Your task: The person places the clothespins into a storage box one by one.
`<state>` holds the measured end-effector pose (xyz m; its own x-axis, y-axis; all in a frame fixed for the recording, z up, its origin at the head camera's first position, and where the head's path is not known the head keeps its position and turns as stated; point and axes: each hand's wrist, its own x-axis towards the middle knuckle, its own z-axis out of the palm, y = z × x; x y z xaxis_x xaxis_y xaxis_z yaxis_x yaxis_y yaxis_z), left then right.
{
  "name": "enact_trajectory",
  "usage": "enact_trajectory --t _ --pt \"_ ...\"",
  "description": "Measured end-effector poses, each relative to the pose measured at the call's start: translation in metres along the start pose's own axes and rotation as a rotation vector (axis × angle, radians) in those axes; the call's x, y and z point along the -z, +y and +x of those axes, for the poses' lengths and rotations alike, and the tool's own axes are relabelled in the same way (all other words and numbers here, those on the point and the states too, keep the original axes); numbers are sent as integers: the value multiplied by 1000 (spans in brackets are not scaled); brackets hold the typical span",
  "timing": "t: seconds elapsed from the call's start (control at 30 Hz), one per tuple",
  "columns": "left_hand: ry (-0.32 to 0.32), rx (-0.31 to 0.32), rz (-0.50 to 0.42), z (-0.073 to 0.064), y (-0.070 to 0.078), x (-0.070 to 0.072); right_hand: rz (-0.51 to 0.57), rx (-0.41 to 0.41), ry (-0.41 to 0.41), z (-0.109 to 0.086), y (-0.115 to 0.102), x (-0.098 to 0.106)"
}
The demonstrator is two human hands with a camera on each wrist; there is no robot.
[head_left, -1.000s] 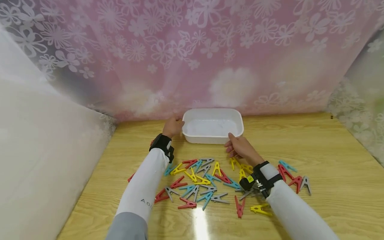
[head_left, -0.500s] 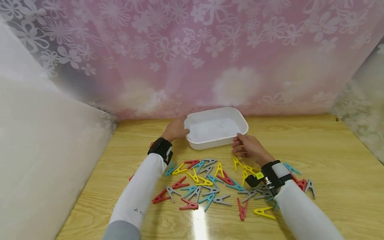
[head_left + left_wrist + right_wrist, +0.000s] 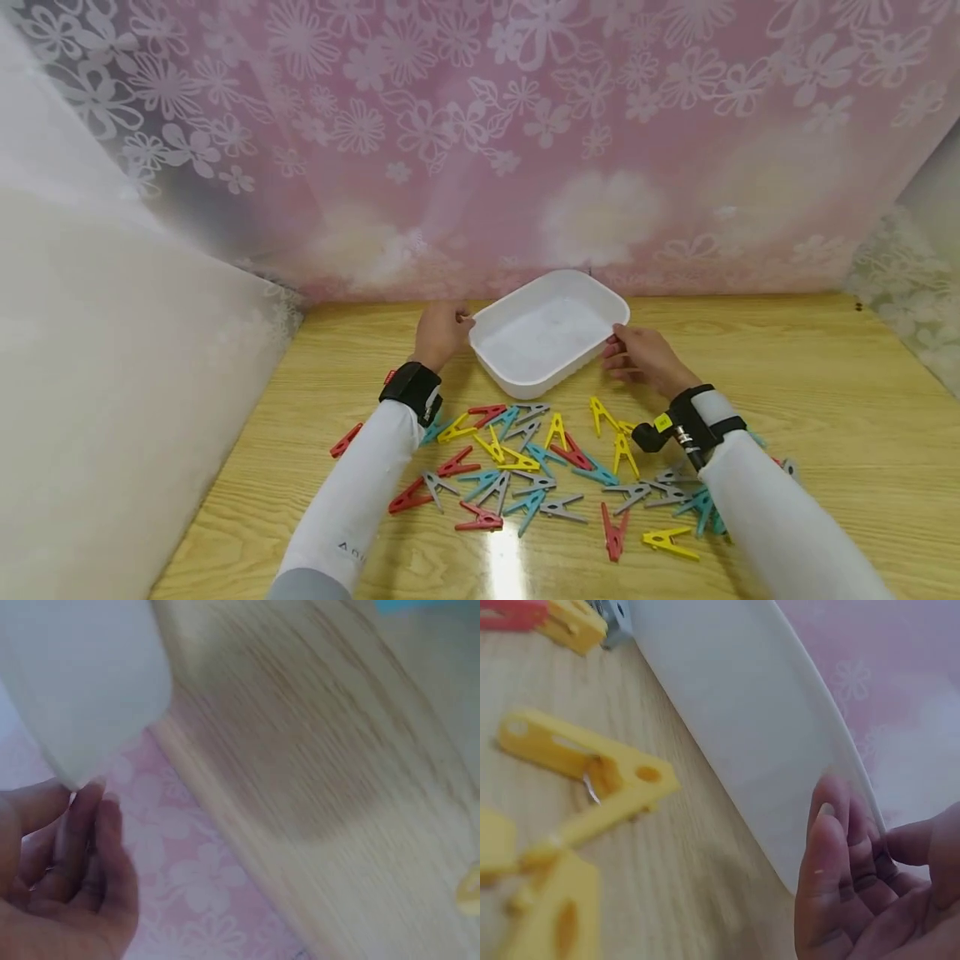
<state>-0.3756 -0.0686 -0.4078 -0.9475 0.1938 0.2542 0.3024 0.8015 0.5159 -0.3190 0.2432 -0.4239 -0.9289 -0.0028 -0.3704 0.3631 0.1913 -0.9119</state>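
Observation:
A white plastic basin stands turned at an angle near the back of the wooden table. My left hand pinches its left rim between thumb and fingers; the left wrist view shows the fingertips at the basin's corner. On the opposite side my right hand grips the right rim, thumb over the edge and fingers against the outer wall, as the right wrist view shows. Several clothespins in red, yellow, blue and grey lie scattered in front, among them a yellow clothespin close to my right hand.
The wooden table meets a pink flowered cloth right behind the basin. A white cloth hangs along the left side. A red clothespin lies apart, left of my left forearm.
Between both hands the basin has turned, its left end swinging toward me and its right end moving right. My right hand has shifted right with it. The clothespins appear to lie as before.

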Motion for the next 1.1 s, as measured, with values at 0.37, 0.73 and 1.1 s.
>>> enact_trajectory --t 0.37,0.73,1.1 --pt "-358 92 -139 -17 10 13 -117 47 17 24 -12 15" --pt "-486 157 -224 -41 24 15 -119 18 -20 46 -25 13" --pt "-582 145 -326 -55 31 9 -206 -14 -55 53 -30 16"
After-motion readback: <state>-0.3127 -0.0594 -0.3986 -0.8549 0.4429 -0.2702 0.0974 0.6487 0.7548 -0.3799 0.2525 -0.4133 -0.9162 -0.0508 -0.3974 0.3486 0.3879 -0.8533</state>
